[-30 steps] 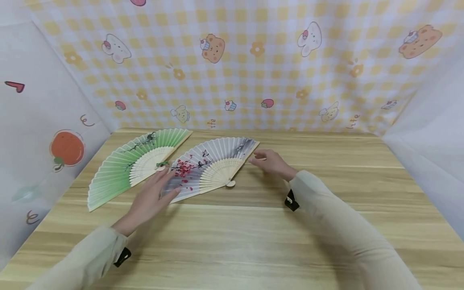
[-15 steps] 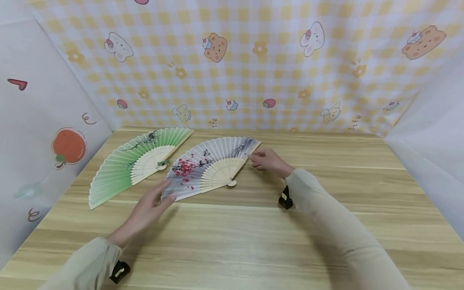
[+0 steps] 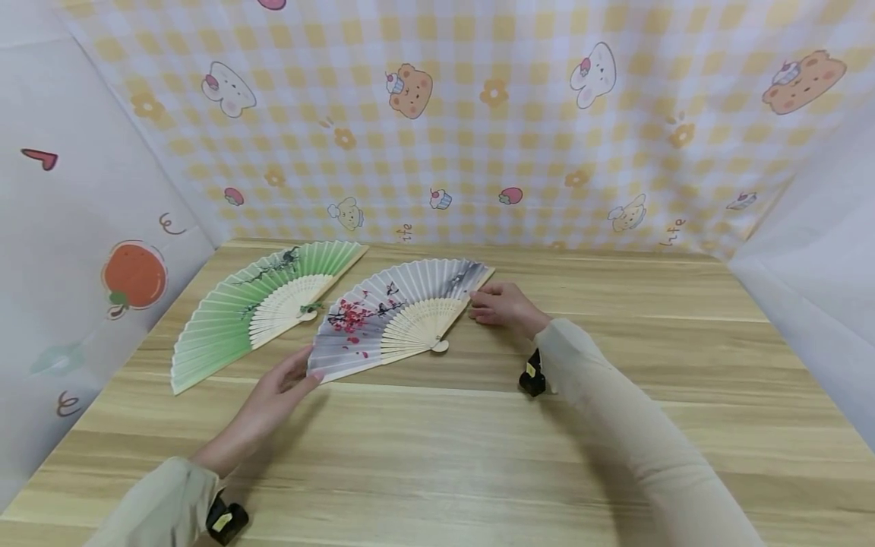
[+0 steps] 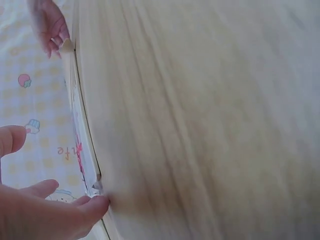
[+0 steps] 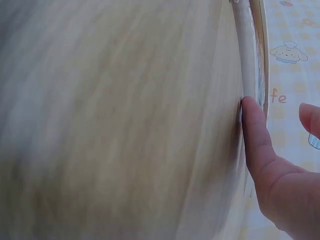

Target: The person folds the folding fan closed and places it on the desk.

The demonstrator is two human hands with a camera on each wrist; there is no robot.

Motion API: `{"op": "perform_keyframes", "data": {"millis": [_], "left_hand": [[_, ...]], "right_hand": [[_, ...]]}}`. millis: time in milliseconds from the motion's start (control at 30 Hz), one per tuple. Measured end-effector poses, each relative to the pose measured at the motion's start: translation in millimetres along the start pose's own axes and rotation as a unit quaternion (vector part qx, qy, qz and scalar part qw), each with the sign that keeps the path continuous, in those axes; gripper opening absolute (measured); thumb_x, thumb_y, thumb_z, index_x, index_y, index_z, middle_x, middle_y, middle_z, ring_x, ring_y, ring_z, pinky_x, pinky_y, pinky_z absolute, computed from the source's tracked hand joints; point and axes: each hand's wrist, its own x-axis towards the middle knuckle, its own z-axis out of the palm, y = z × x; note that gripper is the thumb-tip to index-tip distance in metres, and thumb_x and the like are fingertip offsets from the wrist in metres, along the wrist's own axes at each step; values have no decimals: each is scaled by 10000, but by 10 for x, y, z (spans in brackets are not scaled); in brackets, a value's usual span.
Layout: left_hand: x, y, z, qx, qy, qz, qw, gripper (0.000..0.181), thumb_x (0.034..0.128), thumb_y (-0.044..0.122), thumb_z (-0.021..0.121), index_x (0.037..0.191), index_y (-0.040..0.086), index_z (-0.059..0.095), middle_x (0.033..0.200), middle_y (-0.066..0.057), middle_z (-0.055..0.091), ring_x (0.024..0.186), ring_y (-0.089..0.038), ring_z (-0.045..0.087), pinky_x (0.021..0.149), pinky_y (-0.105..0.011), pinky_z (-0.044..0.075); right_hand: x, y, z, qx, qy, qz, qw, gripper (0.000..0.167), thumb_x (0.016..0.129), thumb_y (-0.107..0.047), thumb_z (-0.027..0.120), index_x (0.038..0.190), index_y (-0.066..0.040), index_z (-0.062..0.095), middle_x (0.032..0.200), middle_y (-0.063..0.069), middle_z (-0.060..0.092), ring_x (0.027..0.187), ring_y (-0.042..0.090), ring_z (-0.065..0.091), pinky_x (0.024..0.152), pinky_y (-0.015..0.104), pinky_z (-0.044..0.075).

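A grey-purple folding fan [image 3: 417,282] with red blossoms lies spread on the wooden table in the head view, its pale ribs meeting at a pivot toward the front right. My left hand [image 3: 273,400] is at its lower left end, thumb along the front edge and fingers by the outer corner; the left wrist view shows a fingertip [image 4: 99,204] against the edge. At the fan's right guard rib is my right hand [image 3: 508,308], one digit [image 5: 255,117] touching the rib in the right wrist view and another held apart. Neither hand curls round the fan.
A green folding fan [image 3: 222,330], also spread, lies to the left with a green tassel at its pivot. The wooden table [image 3: 478,463] meets a yellow checked cloth [image 3: 451,152] behind and white cloth on both sides.
My left hand has drawn back toward me and left, from over the fans to the purple fan's end. My right hand has moved slightly in against the rib. The fans look unmoved on the table.
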Motion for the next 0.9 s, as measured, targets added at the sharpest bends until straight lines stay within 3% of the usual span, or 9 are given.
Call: {"op": "perform_keyframes", "data": {"millis": [300,700,900], "left_hand": [[-6,-31,-44,-445,-139,-257,9986,607,933,294,447,1393,2,180,1348,-279,288,1216,-396,304,985,-518,286],[-18,-68,-74,-1096,-258,-357,9930,611,932,288,450,1387,-19,183,1382,-245,253,1242,-310,264,1026,-458,236],[-20,-56,-86,-1082,-333,-432,9926,621,930,300,450,1384,-29,182,1381,-250,250,1243,-303,263,1028,-447,239]], "right_hand": [[25,51,59,432,-46,-35,9991,333,908,-40,471,1194,126,437,1095,290,537,738,145,623,767,269,510],[62,66,113,663,-78,174,9976,312,900,-2,469,1177,135,429,1007,234,579,714,151,622,750,269,517],[45,62,126,753,-169,210,9968,282,900,5,466,1141,148,436,922,176,600,711,144,622,759,267,514]]}}
